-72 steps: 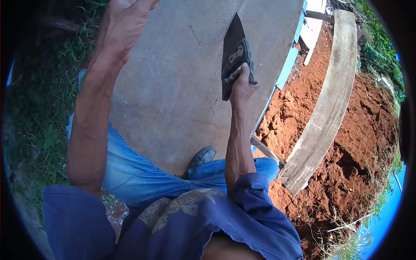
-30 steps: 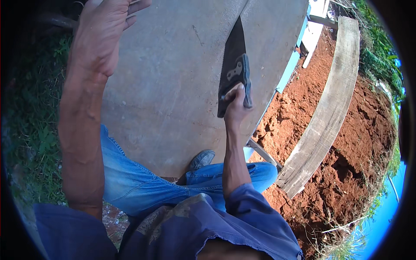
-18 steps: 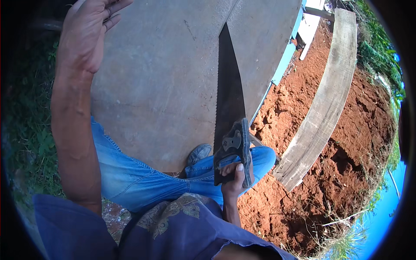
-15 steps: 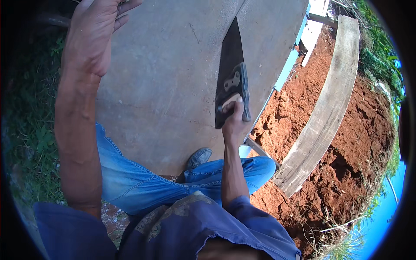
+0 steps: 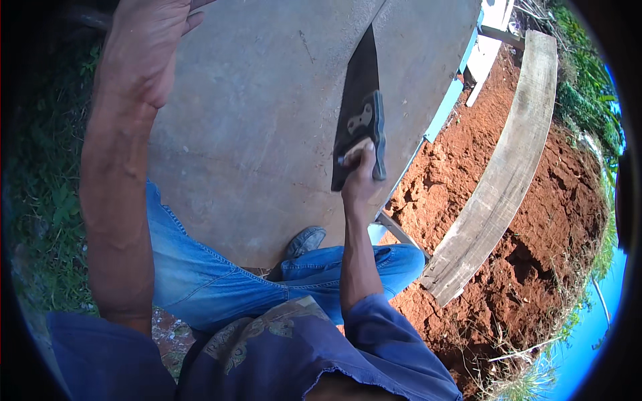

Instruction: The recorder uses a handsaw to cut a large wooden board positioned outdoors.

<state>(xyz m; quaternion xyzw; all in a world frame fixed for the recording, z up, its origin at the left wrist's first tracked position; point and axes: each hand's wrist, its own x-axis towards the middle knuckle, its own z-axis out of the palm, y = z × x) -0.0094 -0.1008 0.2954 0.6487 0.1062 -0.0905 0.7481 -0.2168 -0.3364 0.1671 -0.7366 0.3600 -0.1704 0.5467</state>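
Note:
My right hand [image 5: 360, 170] is closed around the handle of a handsaw [image 5: 360, 77]. The saw has a dark blade and a dark grip, and its blade points away from me. The blade's far end meets a thin line in a large grey-brown sheet [image 5: 247, 134], with pale sawdust [image 5: 358, 17] scattered around that line. At the upper left is my left hand [image 5: 150, 40], over the sheet's left side and partly cut off by the picture's edge. Its visible fingers are stretched out and apart, with nothing seen in them.
My bent leg in blue jeans [image 5: 207, 287] and a shoe [image 5: 305, 242] rest at the sheet's near edge. To the right, a long weathered plank [image 5: 498, 174] lies above red soil [image 5: 562, 194]. Light-blue strips [image 5: 444, 110] run along the sheet's right edge. Grass [image 5: 50, 200] grows on the left.
The handsaw and my right hand have moved slightly away from me along the line. My left hand has shifted a little toward the top of the picture.

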